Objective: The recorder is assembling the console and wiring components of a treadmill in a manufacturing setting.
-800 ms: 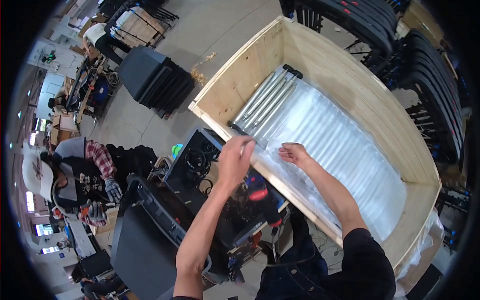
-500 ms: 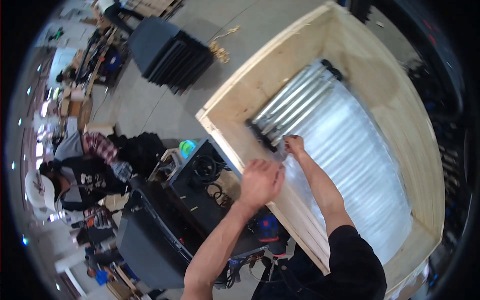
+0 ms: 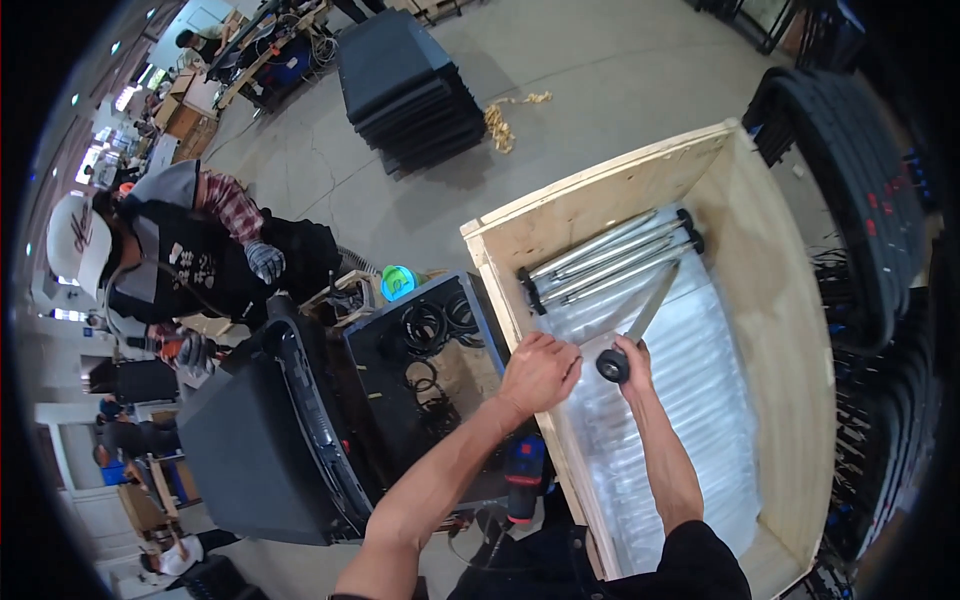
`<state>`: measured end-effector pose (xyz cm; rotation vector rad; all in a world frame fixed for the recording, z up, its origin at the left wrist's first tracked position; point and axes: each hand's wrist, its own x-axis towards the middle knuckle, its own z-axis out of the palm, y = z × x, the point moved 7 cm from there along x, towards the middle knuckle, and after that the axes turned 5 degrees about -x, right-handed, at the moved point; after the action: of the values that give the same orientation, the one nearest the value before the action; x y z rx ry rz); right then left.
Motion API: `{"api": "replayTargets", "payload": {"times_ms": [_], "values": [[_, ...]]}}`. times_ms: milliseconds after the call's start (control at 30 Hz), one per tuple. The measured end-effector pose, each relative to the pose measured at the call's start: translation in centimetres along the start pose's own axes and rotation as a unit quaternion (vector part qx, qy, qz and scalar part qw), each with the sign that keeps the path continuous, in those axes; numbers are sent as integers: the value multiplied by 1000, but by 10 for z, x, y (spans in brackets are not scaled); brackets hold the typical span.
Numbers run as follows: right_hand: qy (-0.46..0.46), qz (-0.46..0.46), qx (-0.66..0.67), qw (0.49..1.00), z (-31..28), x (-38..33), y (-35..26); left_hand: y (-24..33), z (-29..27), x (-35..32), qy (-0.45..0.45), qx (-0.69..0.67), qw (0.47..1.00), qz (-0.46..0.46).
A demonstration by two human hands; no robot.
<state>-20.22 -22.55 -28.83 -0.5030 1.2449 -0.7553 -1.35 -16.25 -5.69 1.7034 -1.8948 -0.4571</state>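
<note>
- Right hand [image 3: 628, 362] was clamped round the near end of a metal rod [image 3: 645, 318], fingers wrapped just by its black end cap, rod angled up and away toward the far end of the wooden crate [image 3: 790, 330].
- Left hand [image 3: 540, 372] was loosely curled at the crate's left wall, near the rim; couldn't tell if it gripped the edge or just rested there. Holding nothing, as far as I could see.
- Progress, my read: four rods [image 3: 605, 262] were already lying side by side at the far end of the crate, black caps lined up. The held one wasn't down yet, its far tip just reaching that row. So part packed, one in hand.
- Left to do, prob: lay this rod flat w/ the others. Most of the crate floor was only clear plastic sheet [image 3: 690, 400].
- Rod itself: long, slim, dull silver, straight, round black cap on the near end. Looked rigid, no bend visible.
- Left of the crate: open black case [image 3: 430, 350] w/ coiled cables, and a red-and-black power tool [image 3: 520, 490] low by the person's body.
- Farther left, another person in a white cap and grey gloves [image 3: 265, 262] was busy w/ their own stuff.
</note>
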Motion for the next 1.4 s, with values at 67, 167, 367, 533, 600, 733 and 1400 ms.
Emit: {"api": "replayTargets", "payload": {"times_ms": [67, 167, 367, 533, 600, 733, 1400], "values": [[-48, 57, 19, 997, -23, -38, -34, -4, 5, -8, -35, 8, 999, -4], [-156, 82, -38, 984, -5, -183, -106, 9, -24, -19, 32, -1, 999, -7], [-312, 65, -322, 892, 14, -447, -164, 217, -106, -123, 105, 32, 906, 409], [-383, -140, -332, 850, 7, -498, -136, 288, -187, -245, -11, -22, 928, 372], [-462, -75, -154, 870, 43, -482, -107, 282, -202, -296, -112, -74, 951, 278], [-336, -22, -272, 901, 124, -436, -23, 241, -232, -381, -214, -341, 915, -7], [-285, -430, -736, 439, 351, -170, 264, 89, -185, -507, 344, -703, 459, -421]]}}
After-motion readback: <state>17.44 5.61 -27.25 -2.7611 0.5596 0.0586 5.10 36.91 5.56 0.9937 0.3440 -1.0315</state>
